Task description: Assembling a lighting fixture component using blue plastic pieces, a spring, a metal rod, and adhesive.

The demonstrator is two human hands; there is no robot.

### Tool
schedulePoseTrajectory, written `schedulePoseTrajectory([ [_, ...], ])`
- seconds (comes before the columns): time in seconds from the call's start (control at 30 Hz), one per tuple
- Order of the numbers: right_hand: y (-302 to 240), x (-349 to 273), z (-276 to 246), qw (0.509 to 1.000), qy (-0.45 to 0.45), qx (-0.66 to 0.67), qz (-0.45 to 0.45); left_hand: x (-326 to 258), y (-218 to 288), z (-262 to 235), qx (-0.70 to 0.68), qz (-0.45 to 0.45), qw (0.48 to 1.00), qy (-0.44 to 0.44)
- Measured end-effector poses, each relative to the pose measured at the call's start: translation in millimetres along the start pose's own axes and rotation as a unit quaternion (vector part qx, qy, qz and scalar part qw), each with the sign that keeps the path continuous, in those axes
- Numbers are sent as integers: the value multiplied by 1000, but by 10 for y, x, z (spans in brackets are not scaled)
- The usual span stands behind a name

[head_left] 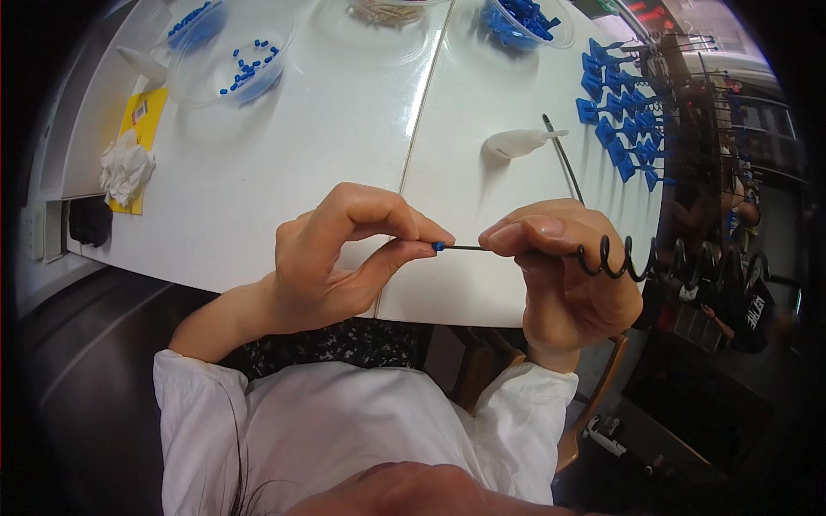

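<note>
My left hand [344,254] pinches a tiny blue cap [439,246] between thumb and forefinger, at the tip of a thin black wire. My right hand [564,267] grips that black wire [469,248] just behind its straight end. Past my right fingers the wire turns into a black spiral coil [624,258] that runs off to the right. Both hands are held over the near edge of the white table [327,155].
On the table lie a small white squeeze bottle [516,142], a loose black wire [564,159], rows of blue clips [624,120] at the right, clear bowls with blue pieces [237,60] [520,19] at the back, crumpled white tissue [126,168] on a yellow sheet.
</note>
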State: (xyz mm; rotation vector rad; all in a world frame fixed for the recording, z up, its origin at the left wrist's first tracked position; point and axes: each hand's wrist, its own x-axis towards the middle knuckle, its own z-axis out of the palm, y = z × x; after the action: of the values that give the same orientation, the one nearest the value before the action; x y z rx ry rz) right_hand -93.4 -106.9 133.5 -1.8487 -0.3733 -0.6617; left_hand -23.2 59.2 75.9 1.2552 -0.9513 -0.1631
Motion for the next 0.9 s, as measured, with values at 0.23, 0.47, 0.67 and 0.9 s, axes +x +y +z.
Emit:
schedulePoseTrajectory([
  [0.23, -41, 35, -69, 999, -42, -29, -5, -12, 1, 22, -4, -37, 999, 28],
  [0.47, -100, 80, -102, 997, -66, -40, 10, 6, -4, 19, 34, 4, 999, 3],
  [0.67, -172, 4, 50, 994, 66, -62, 64, 2, -13, 45, 17, -7, 1000, 13],
  [0.9, -104, 71, 6, 999, 27, -42, 3, -20, -38, 43, 27, 19, 999, 17],
])
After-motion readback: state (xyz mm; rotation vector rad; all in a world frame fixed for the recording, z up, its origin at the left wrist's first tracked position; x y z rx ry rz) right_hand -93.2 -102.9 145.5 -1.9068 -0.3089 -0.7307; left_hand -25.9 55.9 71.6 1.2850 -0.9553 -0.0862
